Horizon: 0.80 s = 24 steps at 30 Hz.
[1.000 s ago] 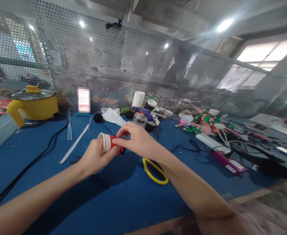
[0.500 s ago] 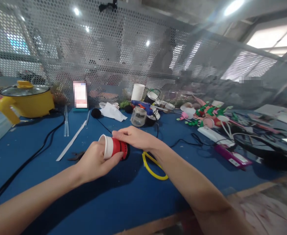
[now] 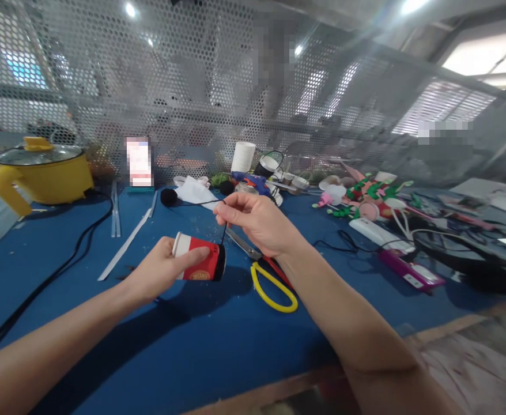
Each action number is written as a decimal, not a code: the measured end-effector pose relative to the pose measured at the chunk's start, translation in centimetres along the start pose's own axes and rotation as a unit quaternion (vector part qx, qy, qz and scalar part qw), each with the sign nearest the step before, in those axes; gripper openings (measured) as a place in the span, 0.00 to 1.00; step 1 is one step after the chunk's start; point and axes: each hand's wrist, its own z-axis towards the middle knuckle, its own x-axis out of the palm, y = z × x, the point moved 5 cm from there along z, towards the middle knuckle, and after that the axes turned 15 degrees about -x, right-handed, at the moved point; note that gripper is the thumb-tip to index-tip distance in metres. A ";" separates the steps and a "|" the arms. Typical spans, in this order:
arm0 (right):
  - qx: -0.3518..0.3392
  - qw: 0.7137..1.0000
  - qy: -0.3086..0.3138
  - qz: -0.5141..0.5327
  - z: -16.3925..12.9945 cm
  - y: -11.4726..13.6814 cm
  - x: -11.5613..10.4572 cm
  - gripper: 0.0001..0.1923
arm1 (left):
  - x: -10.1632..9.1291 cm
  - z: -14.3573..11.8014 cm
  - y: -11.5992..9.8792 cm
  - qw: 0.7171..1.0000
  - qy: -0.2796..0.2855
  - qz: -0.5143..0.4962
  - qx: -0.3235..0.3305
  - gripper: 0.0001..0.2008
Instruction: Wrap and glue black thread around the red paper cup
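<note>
We see a blue counter (image 3: 201, 351) carrying a yellow pot (image 3: 41, 170), black cable (image 3: 63, 268), scissors (image 3: 270, 276), white cup (image 3: 243, 157) and craft pieces (image 3: 365, 204).

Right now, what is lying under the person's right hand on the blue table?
Under the right hand lie scissors with a yellow loop handle and grey blades. A red part shows at the wrist; the pivot is covered.

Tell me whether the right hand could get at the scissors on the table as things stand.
Probably yes: the scissors lie bare on the blue table just under the right hand, but it pinches a black thread it must drop first.
</note>
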 end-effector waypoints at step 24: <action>-0.041 0.983 0.027 -0.178 0.7 -1.2 -0.2 0.09 | 0.4 -1.1 -0.9 0.997 0.028 0.018 0.065 0.13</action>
